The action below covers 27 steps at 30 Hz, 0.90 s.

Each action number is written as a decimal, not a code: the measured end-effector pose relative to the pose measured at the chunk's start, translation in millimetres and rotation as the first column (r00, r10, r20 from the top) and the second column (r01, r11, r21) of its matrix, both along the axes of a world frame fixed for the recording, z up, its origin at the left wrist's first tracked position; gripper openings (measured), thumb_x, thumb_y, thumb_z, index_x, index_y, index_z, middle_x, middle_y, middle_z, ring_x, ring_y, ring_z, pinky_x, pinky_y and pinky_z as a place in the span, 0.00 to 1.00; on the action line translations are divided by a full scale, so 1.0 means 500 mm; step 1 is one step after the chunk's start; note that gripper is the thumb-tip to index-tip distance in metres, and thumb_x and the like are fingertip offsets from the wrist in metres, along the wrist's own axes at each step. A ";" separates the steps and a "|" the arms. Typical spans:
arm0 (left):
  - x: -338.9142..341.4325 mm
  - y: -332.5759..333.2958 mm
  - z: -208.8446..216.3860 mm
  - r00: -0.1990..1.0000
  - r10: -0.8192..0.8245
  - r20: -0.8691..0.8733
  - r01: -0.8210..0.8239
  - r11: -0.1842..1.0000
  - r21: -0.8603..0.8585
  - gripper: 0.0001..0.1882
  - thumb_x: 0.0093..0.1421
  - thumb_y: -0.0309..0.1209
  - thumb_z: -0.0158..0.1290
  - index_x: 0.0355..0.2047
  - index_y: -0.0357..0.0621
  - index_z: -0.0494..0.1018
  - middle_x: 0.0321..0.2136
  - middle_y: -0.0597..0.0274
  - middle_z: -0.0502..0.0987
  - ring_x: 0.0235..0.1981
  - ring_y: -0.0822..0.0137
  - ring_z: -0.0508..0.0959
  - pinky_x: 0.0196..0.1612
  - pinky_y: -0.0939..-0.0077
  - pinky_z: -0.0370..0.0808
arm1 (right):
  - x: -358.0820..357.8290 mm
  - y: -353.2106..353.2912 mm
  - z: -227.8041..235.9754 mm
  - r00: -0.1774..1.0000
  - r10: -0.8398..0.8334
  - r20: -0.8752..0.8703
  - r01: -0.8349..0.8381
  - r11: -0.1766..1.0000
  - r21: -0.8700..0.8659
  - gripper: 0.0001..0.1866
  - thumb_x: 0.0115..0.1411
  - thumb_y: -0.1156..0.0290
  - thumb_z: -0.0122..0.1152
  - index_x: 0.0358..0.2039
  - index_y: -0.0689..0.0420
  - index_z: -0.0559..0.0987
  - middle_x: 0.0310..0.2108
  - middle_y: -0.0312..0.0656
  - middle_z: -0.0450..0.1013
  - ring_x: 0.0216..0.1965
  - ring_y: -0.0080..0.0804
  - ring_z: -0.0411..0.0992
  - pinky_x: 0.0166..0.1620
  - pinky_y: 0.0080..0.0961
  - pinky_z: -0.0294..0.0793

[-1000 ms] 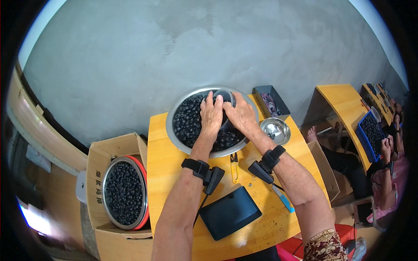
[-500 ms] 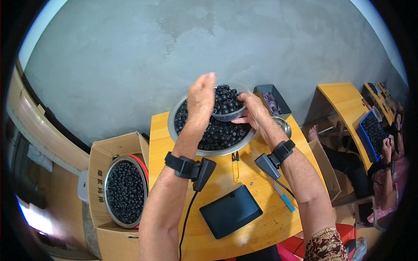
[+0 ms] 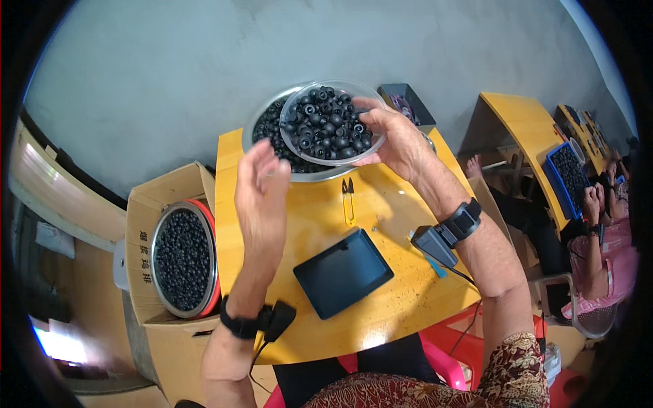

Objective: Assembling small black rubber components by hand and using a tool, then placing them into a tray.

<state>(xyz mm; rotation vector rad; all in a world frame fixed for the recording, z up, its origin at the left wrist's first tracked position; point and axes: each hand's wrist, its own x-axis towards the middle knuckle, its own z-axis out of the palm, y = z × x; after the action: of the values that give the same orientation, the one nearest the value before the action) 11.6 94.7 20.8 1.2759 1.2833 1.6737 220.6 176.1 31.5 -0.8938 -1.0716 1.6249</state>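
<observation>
A: Quick one, what changed?
B: Clear plastic bowl (image 3: pixel 369 95) came up. A second ago both hands were down in the steel basin (image 3: pixel 313 177); half a second ago the bowl was raised over the basin's far right side. Now it hung over the basin's right part, larger in view, mouth tipped toward the camera. Couldn't tell if its underside touched the basin.
A: Right hand (image 3: pixel 405 139)?
B: Gripped the bowl at its right side, thumb over the rim, fingers outside and below.
A: Left hand (image 3: pixel 262 190)?
B: Open, fingers loosely curled, nothing visible in it, blurred. It had been by the bowl's left edge; now it was apart from the bowl, nearer the person, over the table's left side.
A: Meaning?
B: Scooping looked done for this load, my judgement: bowl well heaped with hollow black round pieces (image 3: pixel 330 122), its weight on the right hand alone. Plenty more lay in the basin.
A: Nearby?
B: Black rectangular tray (image 3: pixel 343 272) on the wooden table (image 3: pixel 422 313), nothing seen in it. Yellow-handled snips (image 3: pixel 349 204) between tray and basin, untouched.
</observation>
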 end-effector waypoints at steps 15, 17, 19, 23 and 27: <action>-0.073 -0.222 -0.187 0.824 -0.211 -0.525 0.138 0.975 -0.175 0.24 0.55 0.15 0.47 0.54 0.40 0.67 0.45 0.47 0.73 0.47 0.51 0.74 0.50 0.66 0.70 | 0.018 -0.222 -0.027 0.988 0.021 0.156 -0.012 0.998 -0.060 0.30 0.56 0.71 0.48 0.62 0.57 0.63 0.50 0.42 0.67 0.42 0.27 0.72 0.44 0.28 0.77; -0.070 -0.221 -0.183 0.821 -0.202 -0.533 0.130 0.977 -0.170 0.24 0.56 0.15 0.46 0.54 0.40 0.67 0.44 0.47 0.74 0.47 0.52 0.75 0.51 0.66 0.70 | 0.005 -0.248 -0.029 0.986 0.001 0.166 0.010 0.998 -0.064 0.31 0.56 0.71 0.48 0.62 0.57 0.63 0.46 0.40 0.69 0.39 0.25 0.72 0.42 0.26 0.77; -0.055 -0.226 -0.185 0.902 -0.180 -0.393 0.094 0.969 -0.228 0.22 0.58 0.14 0.41 0.52 0.39 0.69 0.44 0.47 0.75 0.48 0.53 0.75 0.53 0.66 0.69 | 0.000 -0.263 -0.049 0.989 -0.024 0.147 0.036 0.996 -0.082 0.32 0.55 0.71 0.48 0.63 0.58 0.61 0.36 0.36 0.70 0.32 0.21 0.71 0.39 0.23 0.77; -0.049 -0.237 -0.207 0.877 -0.152 -0.456 0.077 0.981 -0.179 0.19 0.59 0.15 0.40 0.50 0.37 0.71 0.47 0.47 0.75 0.51 0.54 0.75 0.56 0.67 0.68 | -0.004 -0.274 -0.084 0.992 -0.032 0.118 0.041 0.997 -0.071 0.33 0.56 0.71 0.48 0.64 0.57 0.60 0.35 0.38 0.70 0.34 0.23 0.72 0.40 0.23 0.76; -0.038 -0.237 -0.206 0.901 -0.157 -0.405 0.068 0.972 -0.226 0.19 0.60 0.17 0.40 0.50 0.37 0.71 0.47 0.47 0.75 0.52 0.55 0.74 0.57 0.68 0.67 | 0.005 -0.265 -0.099 0.986 -0.011 0.167 0.024 0.997 -0.077 0.32 0.56 0.71 0.49 0.64 0.57 0.61 0.35 0.37 0.69 0.35 0.24 0.72 0.41 0.24 0.75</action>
<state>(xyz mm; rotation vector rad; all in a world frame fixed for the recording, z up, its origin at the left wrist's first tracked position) -7.4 -23.6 -82.1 1.6032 1.5516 1.1803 223.2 43.5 -18.0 -1.1037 -1.1162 1.6088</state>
